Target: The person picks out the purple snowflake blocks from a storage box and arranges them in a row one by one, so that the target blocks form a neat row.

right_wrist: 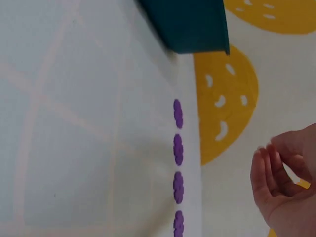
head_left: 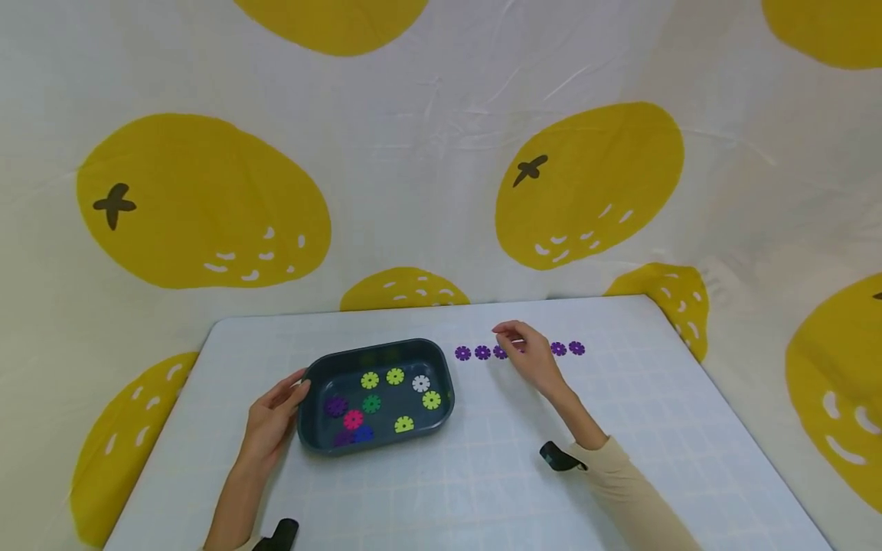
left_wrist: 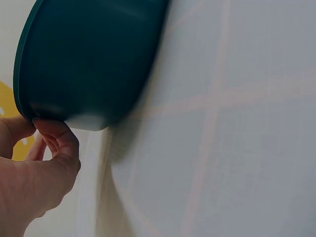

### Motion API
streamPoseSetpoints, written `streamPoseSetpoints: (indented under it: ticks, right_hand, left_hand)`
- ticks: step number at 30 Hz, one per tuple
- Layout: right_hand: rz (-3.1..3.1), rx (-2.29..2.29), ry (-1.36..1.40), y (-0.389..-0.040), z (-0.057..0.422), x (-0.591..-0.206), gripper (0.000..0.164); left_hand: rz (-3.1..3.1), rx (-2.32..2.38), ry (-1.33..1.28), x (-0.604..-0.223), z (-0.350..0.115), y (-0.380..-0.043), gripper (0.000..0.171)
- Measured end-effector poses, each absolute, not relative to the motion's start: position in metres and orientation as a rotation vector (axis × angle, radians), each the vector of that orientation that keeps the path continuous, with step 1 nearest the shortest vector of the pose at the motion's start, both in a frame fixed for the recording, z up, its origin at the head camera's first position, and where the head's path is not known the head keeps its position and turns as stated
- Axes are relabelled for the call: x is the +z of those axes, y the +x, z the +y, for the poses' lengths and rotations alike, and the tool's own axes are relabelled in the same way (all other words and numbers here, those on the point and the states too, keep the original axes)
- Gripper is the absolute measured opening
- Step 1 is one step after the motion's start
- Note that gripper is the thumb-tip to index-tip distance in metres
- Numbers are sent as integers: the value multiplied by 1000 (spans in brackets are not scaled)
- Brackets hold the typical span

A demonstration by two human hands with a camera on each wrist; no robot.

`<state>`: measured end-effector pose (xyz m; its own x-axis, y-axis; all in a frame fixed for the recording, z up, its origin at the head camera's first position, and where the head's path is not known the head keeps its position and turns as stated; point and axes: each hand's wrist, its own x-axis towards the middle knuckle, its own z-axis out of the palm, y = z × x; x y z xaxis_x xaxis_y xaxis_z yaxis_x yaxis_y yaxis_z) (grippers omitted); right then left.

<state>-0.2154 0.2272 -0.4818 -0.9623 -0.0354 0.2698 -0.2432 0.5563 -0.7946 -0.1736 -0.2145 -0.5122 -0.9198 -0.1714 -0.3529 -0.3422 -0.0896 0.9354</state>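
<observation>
My left hand [head_left: 269, 421] grips the left end of a dark teal tray [head_left: 400, 399], thumb and fingers pinching its rim. In the left wrist view the hand [left_wrist: 44, 168] holds the tray [left_wrist: 89, 64] at a corner. Inside lie several notched plastic discs, among them a green disc [head_left: 371, 403], a pink disc [head_left: 353, 418], a white disc [head_left: 421, 383] and yellow ones. Over a row of purple discs [head_left: 463, 353] hovers my right hand [head_left: 527, 356], hiding part of the row. Its fingers [right_wrist: 259, 173] are loosely bent near the thumb, with nothing visible between them.
The purple discs lie in a line near the far edge of a white table [head_left: 482, 490], right of the tray. Behind the table hangs a pale cloth [head_left: 413, 191] printed with large yellow fruit. Each wrist carries a black strap device [head_left: 558, 457].
</observation>
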Motion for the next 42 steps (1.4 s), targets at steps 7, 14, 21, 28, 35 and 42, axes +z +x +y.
streamPoseSetpoints:
  ticks: [7,14,21,28,35,42]
  right_hand:
    - [-2570,1459,280,-215,196,-480,19]
    - [-2563,1520,317,-216,167,-478,17]
    - [-2537,1584,398,-214,139,-476,17]
    - [-2513,1675,552,-212,113,-475,19]
    - [-2530,1699,660,-209,92,-479,21]
    - [-2519,1672,764,-208,73,-487,20]
  left_hand:
    - [2052,2157,-574,-512,-214,-173,62]
    - [2082,2141,-568,-511,-211,-175,66]
    - [2076,2170,-561,-510,-209,-177,62]
    - [2061,2179,-561,-509,-209,-176,62]
    - [2053,2182,-567,-510,-209,-175,60]
    - [2055,2185,-566,-511,-209,-174,61]
